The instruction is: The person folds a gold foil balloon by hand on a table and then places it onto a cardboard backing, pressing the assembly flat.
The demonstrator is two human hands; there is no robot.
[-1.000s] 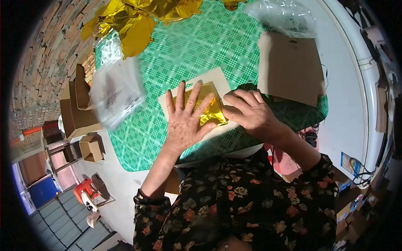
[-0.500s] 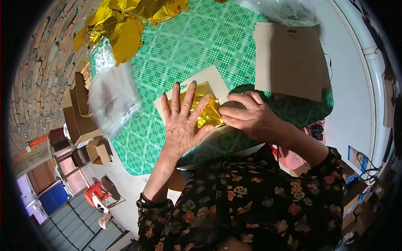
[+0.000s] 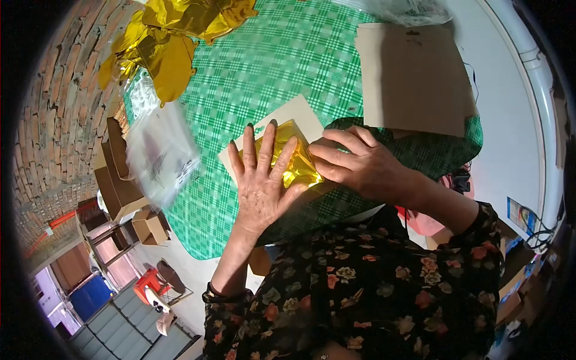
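Light was bright and even, with soft shadows; glare flashed off the foil (image 3: 298, 170). Fisheye bent the edges into black vignette; the bag (image 3: 161, 150) was blurred.

Person wore a black top (image 3: 360, 288) with a dense flower print: orange, red and cream blooms with small green leaves. Long sleeves in the same print. Left sleeve (image 3: 223, 312) ended in a dark gathered cuff (image 3: 227, 295) at the wrist; right sleeve (image 3: 480, 240) stopped short of the wrist. Left hand (image 3: 261, 186) and right hand (image 3: 360, 168) were bare. Left fingernails looked dark.
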